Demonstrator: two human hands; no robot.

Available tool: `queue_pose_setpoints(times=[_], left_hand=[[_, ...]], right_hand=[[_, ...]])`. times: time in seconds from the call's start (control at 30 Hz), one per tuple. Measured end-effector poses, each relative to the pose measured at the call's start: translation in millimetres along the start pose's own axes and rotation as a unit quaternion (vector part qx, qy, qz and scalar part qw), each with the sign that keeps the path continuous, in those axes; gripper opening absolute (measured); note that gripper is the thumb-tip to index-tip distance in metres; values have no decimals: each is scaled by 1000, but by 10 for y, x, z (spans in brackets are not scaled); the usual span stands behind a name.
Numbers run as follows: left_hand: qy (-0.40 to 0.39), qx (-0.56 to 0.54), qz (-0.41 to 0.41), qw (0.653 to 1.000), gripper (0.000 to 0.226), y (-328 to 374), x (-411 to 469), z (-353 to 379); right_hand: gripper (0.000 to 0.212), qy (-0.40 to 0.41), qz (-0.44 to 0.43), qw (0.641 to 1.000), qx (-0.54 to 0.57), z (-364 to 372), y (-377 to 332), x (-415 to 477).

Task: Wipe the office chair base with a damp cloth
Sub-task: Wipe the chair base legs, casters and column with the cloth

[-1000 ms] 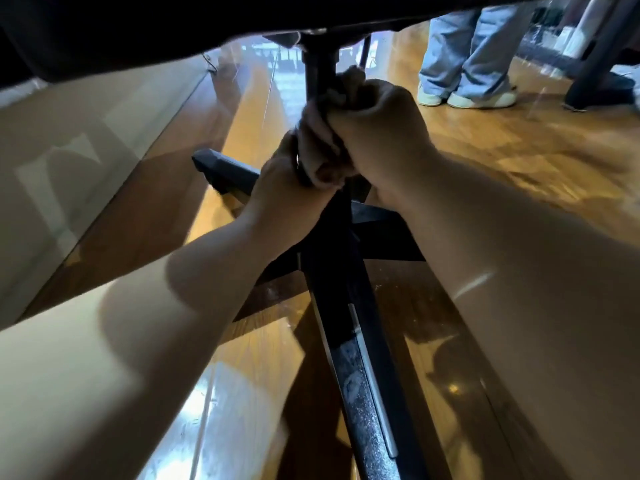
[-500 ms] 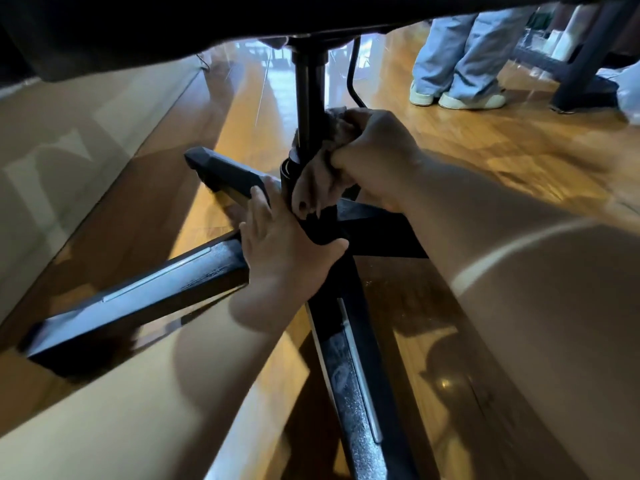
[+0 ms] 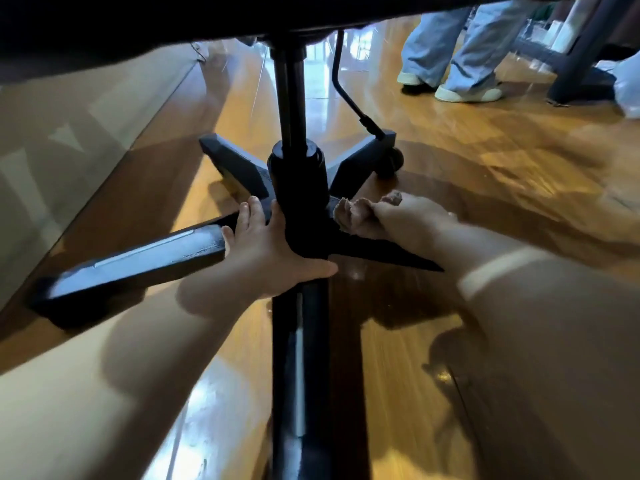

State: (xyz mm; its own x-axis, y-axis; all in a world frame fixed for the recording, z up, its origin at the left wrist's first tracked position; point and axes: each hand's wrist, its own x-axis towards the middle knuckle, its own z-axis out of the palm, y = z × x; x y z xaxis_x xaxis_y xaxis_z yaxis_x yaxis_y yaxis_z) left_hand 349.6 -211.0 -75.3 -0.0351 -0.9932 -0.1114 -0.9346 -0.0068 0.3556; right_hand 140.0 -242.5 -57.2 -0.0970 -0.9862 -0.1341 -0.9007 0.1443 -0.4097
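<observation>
No legible text, label, brand or number on any visible surface.

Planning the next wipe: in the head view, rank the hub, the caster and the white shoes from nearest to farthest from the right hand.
From the right hand, which grips the cloth:
1. Hub, just left of the cloth.
2. Caster, behind the hand at the far leg's tip.
3. White shoes, far back on the floor, upper right.

**Black base, amber floor**

The chair base (image 3: 131, 261) and its column (image 3: 291, 98) are black, the leg tops streaked with pale grey sheen. The cloth (image 3: 349, 216) is dull beige-brown. The wooden floor (image 3: 485, 161) glows amber. Beyond stand light blue trousers (image 3: 446, 39) and whitish shoes (image 3: 464, 93).
</observation>
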Motion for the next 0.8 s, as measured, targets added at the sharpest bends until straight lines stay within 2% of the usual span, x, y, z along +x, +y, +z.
queue_pose_setpoints(times=[0.1, 0.3, 0.4, 0.5, 0.53, 0.57, 0.63, 0.67, 0.7, 0.8], left_hand=[[-28, -4, 23, 999, 130, -112, -9, -70], [-64, 5, 44, 997, 133, -228, 25, -193], [-81, 11, 50, 995, 134, -317, 62, -259], [-86, 4, 66, 994, 131, -380, 106, -298], [-86, 0, 68, 994, 130, -402, 113, -311], [-86, -3, 70, 994, 130, -420, 129, -329], [-85, -2, 72, 994, 131, -459, 165, -341], [-85, 1, 70, 994, 131, -481, 195, -342], [-85, 5, 68, 994, 132, -501, 213, -333], [-92, 18, 60, 994, 138, -560, 297, -329]], right_hand=[[34, 141, -37, 989, -13, 189, 56, -317], [50, 102, 3, 995, -14, 233, -83, -350], [44, 67, 11, 997, 37, 129, -137, -360], [20, 156, -38, 981, 107, -72, -265, -152], [20, 177, -66, 973, 131, -153, -363, -38], [33, 173, -95, 967, 163, -232, -499, 92], [65, 103, -130, 958, 232, -361, -781, 376], [72, 69, -138, 956, 250, -397, -923, 536], [72, 39, -143, 957, 251, -414, -1027, 656], [51, -4, -147, 949, 280, -425, -1213, 961]])
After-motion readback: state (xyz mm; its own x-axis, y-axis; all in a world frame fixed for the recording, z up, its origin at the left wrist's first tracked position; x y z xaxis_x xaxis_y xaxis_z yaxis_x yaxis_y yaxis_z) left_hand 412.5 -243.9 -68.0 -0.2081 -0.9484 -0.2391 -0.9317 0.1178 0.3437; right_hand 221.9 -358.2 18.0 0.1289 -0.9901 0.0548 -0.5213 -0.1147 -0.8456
